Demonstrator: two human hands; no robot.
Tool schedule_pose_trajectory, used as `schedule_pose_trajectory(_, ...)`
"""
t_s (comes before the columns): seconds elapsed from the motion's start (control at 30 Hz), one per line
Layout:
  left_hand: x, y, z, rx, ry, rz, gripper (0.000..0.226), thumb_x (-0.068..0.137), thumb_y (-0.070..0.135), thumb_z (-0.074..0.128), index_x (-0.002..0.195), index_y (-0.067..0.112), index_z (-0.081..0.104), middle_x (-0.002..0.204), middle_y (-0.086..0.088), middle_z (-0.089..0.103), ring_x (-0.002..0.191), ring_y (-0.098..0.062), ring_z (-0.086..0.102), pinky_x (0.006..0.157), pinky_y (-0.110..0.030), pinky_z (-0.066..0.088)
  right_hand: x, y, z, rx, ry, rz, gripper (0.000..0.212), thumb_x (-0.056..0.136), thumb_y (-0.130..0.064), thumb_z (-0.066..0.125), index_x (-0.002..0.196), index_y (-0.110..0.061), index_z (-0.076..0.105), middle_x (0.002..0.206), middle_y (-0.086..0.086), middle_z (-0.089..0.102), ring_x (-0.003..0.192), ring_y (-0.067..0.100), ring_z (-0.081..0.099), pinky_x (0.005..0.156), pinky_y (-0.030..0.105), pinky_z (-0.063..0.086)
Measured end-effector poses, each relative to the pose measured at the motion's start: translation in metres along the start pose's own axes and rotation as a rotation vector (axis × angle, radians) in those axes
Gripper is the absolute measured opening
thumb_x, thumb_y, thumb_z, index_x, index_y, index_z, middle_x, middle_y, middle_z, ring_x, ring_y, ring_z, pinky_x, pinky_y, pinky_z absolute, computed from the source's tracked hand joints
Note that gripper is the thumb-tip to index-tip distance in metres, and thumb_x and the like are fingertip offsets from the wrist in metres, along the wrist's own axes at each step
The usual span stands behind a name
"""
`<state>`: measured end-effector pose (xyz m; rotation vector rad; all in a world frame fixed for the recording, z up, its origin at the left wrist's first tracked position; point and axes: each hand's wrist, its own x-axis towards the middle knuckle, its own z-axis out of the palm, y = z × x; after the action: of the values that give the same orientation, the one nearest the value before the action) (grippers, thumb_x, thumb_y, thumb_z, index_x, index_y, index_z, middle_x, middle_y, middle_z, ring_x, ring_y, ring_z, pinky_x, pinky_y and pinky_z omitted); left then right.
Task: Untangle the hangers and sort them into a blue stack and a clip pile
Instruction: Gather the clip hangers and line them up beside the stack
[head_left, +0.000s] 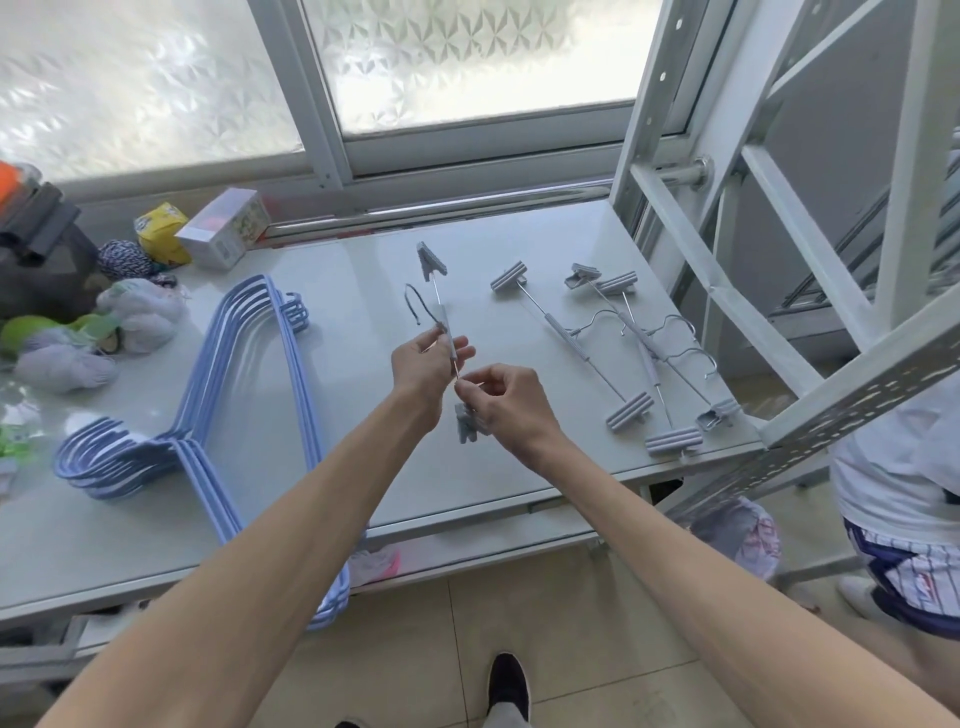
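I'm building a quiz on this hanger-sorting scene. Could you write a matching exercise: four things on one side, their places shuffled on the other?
Things
1. blue hanger stack
2. clip hanger pile
3. held clip hanger
4. yellow packet

Places
A. gripped by the left hand and right hand
B. at the back, beside the white box
C. lying on the table, right of the hands
D. lying on the table, left of the hands

Pairs: 1-D, 2-C, 3-A, 4-B

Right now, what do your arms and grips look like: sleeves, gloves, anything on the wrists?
Both grips are bare hands, left hand and right hand: no gloves, no visible rings. Left forearm and right forearm are uncovered to the frame edge: no sleeves, watch or bands.
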<state>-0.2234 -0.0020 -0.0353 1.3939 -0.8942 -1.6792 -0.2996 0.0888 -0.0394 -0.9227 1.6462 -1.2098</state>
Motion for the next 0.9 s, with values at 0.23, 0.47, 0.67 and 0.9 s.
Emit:
schedule_pose_trajectory(0.23,0.000,0.010,-0.009,-0.224,0.028,-0.116,0.013,0.096,-0.004,0.052,0.104,-0.009,0.060,0.079,-0.013,0.061,0.070,-0.020,0.061,0.070,-0.030,0.057,-0.012,-0.012,-0.009,0.096,-0.103,0.046,0.047,0.092,-0.039,0.060,0.086,0.007,0.065,0.075,0.016,0.071,0.069,0.031,0.070,0.067,0.038,0.056)
schedule_pose_trajectory(0.47,-0.002,0.012,-0.013,-0.309,-0.185,-0.177,0.014,0.098,-0.007,0.042,0.099,-0.004,0.056,0.086,-0.012,0.058,0.080,-0.018,0.061,0.072,-0.025,0.060,-0.018,0.000,-0.012,-0.051,-0.134,0.029,0.024,0.083,-0.009,0.072,0.104,0.000,0.066,0.089,0.019,0.071,0.074,0.031,0.070,0.072,0.043,0.060)
schedule_pose_trajectory(0.67,-0.006,0.018,-0.014,-0.501,-0.286,-0.267,0.019,0.102,0.013,0.046,0.118,0.007,0.053,0.118,-0.017,0.061,0.107,-0.027,0.063,0.087,-0.035,0.056,-0.025,-0.004,-0.015,0.034,-0.188,0.035,0.020,0.085,-0.004,0.071,0.103,0.001,0.066,0.086,0.016,0.068,0.072,0.028,0.064,0.070,0.041,0.058)
schedule_pose_trajectory(0.9,-0.006,0.017,-0.016,-0.598,-0.325,-0.230,0.034,0.105,0.024,0.035,0.135,0.014,0.049,0.126,-0.014,0.062,0.120,-0.028,0.059,0.096,-0.037,0.053,-0.031,-0.005,-0.027,-0.040,-0.284,0.019,0.021,0.086,-0.021,0.071,0.101,-0.007,0.070,0.087,0.015,0.073,0.071,0.019,0.067,0.068,0.034,0.056)
